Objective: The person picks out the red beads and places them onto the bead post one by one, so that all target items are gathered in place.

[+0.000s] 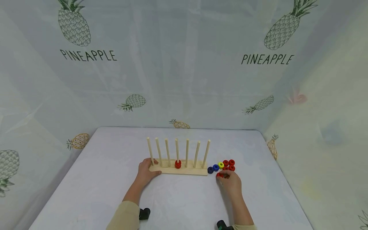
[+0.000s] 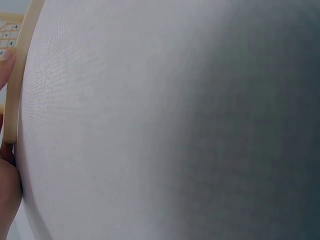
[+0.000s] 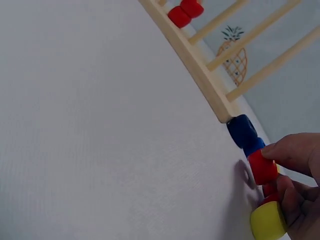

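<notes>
A wooden base [image 1: 184,171] with a row of several upright pegs [image 1: 187,153] stands on the table. My left hand [image 1: 145,172] grips its left end, thumb along the front edge; part of that thumb [image 2: 6,67] shows in the left wrist view. Two red beads [image 1: 178,164] are stacked on the middle peg. To the right of the base, my right hand [image 1: 232,183] pinches a red bead [image 3: 262,167] between thumb and finger. A yellow bead [image 3: 268,221] shows just below its fingers in the right wrist view.
Beyond the right hand lie several red beads [image 1: 228,163], a yellow bead [image 1: 220,165], a blue bead [image 1: 216,167] and a dark blue bead [image 1: 210,170] close to the base's right end. A pineapple-print sheet [image 1: 184,80] hangs behind the white table [image 1: 178,198].
</notes>
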The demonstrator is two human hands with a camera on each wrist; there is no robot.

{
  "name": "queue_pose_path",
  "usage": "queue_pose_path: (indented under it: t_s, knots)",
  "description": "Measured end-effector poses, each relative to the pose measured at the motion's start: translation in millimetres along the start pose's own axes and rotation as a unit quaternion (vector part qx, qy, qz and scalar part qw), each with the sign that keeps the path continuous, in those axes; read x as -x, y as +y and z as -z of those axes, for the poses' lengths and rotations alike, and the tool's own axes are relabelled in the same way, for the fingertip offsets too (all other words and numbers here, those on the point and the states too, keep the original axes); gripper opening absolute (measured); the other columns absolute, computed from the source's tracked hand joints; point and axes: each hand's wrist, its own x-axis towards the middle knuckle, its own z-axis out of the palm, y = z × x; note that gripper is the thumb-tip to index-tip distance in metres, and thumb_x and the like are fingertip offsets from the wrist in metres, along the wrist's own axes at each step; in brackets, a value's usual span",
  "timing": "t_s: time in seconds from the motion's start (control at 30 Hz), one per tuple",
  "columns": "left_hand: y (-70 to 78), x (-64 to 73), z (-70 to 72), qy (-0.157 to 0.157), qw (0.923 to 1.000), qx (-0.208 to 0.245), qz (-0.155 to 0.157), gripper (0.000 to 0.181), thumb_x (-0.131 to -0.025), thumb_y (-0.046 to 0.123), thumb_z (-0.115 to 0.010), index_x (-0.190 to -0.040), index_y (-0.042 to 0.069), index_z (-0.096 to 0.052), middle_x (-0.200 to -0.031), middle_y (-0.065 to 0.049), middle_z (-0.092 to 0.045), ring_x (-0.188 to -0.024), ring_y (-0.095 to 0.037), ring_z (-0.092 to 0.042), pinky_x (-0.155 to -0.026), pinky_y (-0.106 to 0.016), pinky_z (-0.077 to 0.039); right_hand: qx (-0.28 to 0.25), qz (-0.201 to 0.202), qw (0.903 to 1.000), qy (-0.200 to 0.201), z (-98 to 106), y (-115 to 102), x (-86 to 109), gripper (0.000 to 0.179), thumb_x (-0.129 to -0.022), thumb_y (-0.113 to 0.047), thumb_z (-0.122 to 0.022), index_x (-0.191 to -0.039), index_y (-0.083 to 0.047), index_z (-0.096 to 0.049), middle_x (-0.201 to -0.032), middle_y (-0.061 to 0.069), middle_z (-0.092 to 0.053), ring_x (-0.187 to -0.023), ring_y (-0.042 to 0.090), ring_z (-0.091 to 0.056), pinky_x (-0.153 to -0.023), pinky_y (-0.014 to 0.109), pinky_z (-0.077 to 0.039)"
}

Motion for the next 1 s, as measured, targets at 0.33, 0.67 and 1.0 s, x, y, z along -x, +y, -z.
queue_pose_path:
  t_s: [0.33, 0.67, 1.0]
  knots:
    - [0.7, 0.8, 1.0, 0.002, 1.0000, -0.007, 0.005, 0.042, -0.068, 0.011, -0.089, -0.102, 0.004, -0.064, -0.120, -0.021, -0.058, -0.117, -0.041, -0.047, -0.101, -0.052, -0.028, -0.016, 0.032, 0.9985, -0.041, 2.7, -16.5, 3.5, 0.026, -0.082, -0.011, -0.077, -0.105, -0.001, -0.072, -0.092, 0.007, -0.065, -0.083, 0.024, -0.056, -0.064, 0.031, -0.050]
    - [-0.2, 1.4, -0.2, 0.003, 1.0000, -0.001, 0.003, 0.042, -0.068, 0.010, -0.089, -0.100, 0.004, -0.064, -0.119, -0.021, -0.059, -0.116, -0.041, -0.047, -0.101, -0.052, -0.027, -0.043, 0.057, 0.9958, -0.058, -4.1, -37.0, 16.5, 0.026, -0.080, -0.013, -0.079, -0.105, -0.006, -0.074, -0.094, 0.005, -0.063, -0.078, 0.021, -0.053, -0.060, 0.030, -0.047]
    - [-1.1, 2.3, -0.7, 0.009, 1.0000, 0.000, 0.002, 0.043, -0.067, 0.012, -0.090, -0.100, 0.005, -0.064, -0.119, -0.021, -0.059, -0.115, -0.041, -0.047, -0.100, -0.053, -0.029, -0.076, 0.064, 0.9921, -0.075, -9.1, -52.3, 33.8, 0.027, -0.081, -0.011, -0.078, -0.107, -0.007, -0.074, -0.102, 0.004, -0.063, -0.087, 0.021, -0.057, -0.066, 0.031, -0.052]
